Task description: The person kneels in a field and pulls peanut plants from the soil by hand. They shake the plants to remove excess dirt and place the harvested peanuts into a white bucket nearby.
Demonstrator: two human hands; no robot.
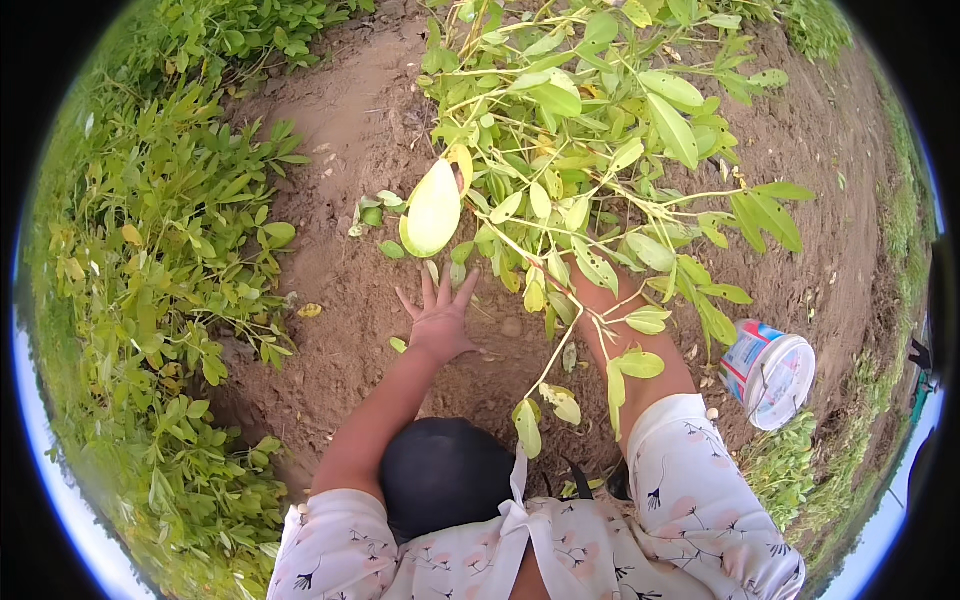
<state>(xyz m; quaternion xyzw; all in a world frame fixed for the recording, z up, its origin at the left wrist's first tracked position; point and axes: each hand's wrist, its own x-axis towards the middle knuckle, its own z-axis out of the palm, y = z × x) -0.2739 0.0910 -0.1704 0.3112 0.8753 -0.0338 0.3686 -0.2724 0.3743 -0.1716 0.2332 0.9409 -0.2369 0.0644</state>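
My left hand (442, 324) reaches over the bare brown soil with its fingers spread, and nothing is in it. Just beyond its fingertips lie a few loose green leaves. A leafy plant (570, 172), with yellowish-green oval leaves full of small holes, spreads over the upper middle and right of the view. My right forearm (637, 337) runs under its stems, and the leaves hide my right hand, so what it holds or touches does not show. One bright yellow-green leaf (435, 210) stands out close to the camera.
To the right, a white plastic bucket (782, 382) with a printed side and a wire handle lies tilted on the soil. A dense row of leafy green plants (150, 247) runs down the left. Pulled-looking greenery (780, 465) lies below the bucket. My dark-clad knee (450, 472) is bent below my left hand.
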